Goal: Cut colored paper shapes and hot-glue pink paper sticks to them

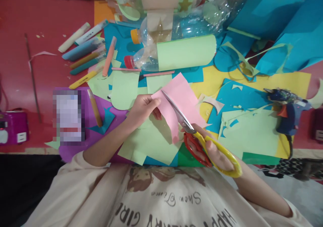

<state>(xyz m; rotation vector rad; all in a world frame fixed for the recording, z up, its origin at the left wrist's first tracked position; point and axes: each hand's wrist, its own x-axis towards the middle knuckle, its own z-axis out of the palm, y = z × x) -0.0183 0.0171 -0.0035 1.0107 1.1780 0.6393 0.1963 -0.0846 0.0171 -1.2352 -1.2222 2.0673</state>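
Between my hands is a sheet of pink paper with a curved cut along its lower left side. A strip curls down from that cut toward me. My left hand pinches the paper's left corner between thumb and fingers. In my right hand are scissors with one yellow and one red handle. Their metal blades lie across the pink paper, pointing up and left. Light green paper sheets lie beneath my hands.
Clear plastic bottles, one wrapped in green paper, lie beyond the pink paper. Markers are spread at the left, above a phone-like blurred rectangle. A blue glue gun lies at the right among paper scraps.
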